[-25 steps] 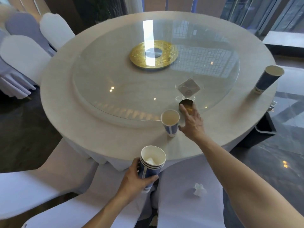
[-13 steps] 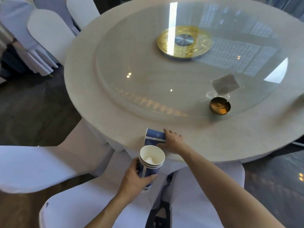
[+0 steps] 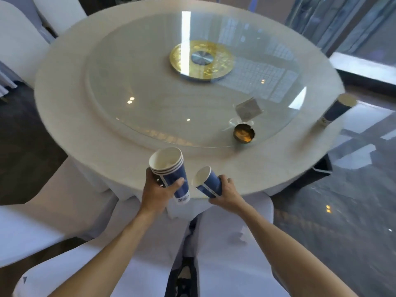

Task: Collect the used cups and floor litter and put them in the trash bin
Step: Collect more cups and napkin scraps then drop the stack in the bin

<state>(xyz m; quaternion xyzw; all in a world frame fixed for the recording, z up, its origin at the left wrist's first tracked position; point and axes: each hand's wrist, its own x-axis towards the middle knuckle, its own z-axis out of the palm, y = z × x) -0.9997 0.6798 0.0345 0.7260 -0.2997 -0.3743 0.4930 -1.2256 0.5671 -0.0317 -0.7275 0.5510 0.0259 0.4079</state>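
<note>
One more cup came off the desk [image 3: 278, 168].
The right hand [image 3: 227, 192] gripped a single paper cup [image 3: 207, 184] beside the left hand [image 3: 157, 191], which gripped the cup stack [image 3: 171, 170]; next, nesting.

Both arms reach forward, left hand [image 3: 157, 190] and right hand [image 3: 228, 192] each clenched.

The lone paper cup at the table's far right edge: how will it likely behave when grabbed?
The lone paper cup looks tall and narrow and stands close to the table rim, so a clumsy nudge could probably tip it off. Being paper like the stack of cups, it is likely light and would dent under a hard squeeze. Whether liquid remains inside cannot be seen.
</note>
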